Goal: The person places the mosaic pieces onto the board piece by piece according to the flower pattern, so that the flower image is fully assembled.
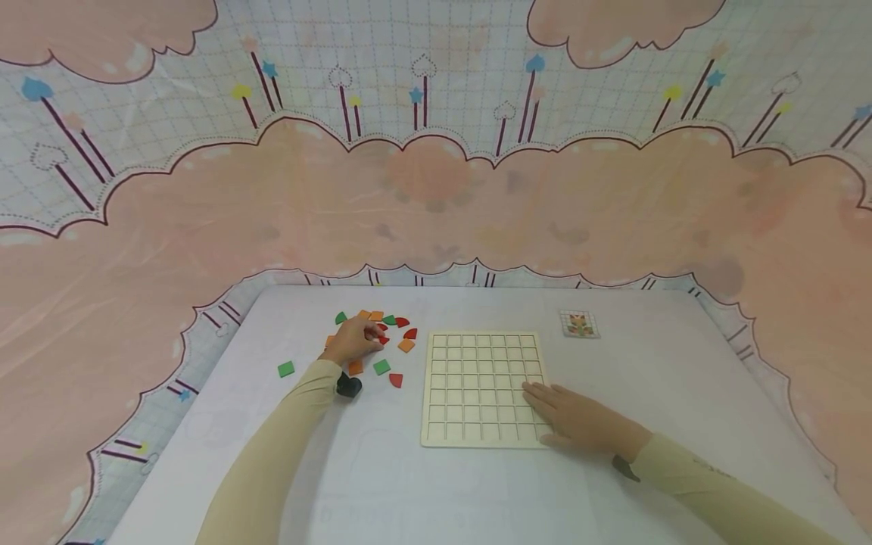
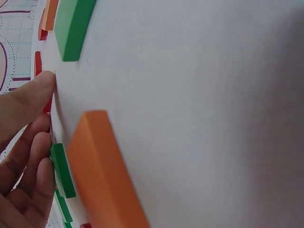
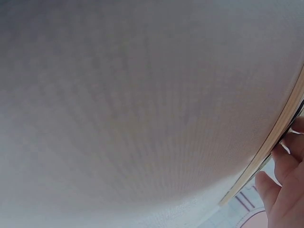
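Left hand [image 1: 353, 340]: we are seeing it pinching a red piece [image 1: 384, 341].
Red piece: sitting among loose tiles [image 1: 406, 346], left of the gridded board [image 1: 473, 382]; crowding, we are judging, is risking knocked neighbours.
Right hand [image 1: 586, 420]: resting straight fingers on the board's right side, grasping nothing.
Board: risking a skid if that hand is pushing.

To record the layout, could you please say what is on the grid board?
Only the right hand shows on the grid board, at its right edge, hiding whatever is beneath.

pieces [image 1: 381, 367] left of board [image 1: 481, 390]
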`<state>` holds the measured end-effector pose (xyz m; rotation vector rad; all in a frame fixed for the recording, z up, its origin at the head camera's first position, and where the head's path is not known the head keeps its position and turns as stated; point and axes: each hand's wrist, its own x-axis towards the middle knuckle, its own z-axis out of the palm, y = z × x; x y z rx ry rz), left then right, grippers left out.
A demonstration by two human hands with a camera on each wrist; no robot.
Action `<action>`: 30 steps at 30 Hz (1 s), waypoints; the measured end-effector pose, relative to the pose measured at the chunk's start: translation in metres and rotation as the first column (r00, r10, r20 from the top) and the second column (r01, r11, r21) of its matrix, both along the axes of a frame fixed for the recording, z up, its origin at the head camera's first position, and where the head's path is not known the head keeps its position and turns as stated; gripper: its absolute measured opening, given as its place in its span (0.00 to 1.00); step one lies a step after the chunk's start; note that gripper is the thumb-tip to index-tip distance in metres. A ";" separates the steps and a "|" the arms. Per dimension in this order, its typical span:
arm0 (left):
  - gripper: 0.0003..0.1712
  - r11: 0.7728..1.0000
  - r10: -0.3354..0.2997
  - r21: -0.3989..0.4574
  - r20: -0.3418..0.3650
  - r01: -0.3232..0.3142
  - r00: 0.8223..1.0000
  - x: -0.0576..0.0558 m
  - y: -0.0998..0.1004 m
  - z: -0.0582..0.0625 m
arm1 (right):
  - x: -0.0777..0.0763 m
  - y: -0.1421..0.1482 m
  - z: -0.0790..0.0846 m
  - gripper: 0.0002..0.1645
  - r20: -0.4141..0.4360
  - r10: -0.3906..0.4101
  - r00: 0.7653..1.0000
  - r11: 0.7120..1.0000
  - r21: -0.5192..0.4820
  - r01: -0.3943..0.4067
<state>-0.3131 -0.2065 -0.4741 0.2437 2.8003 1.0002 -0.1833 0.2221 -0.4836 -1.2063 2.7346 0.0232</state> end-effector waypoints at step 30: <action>0.12 0.997 0.061 0.047 0.000 -0.061 0.998 0.001 -0.002 -0.003 | 0.000 0.001 -0.003 0.40 -0.012 0.010 1.000 1.000 -0.009 -0.010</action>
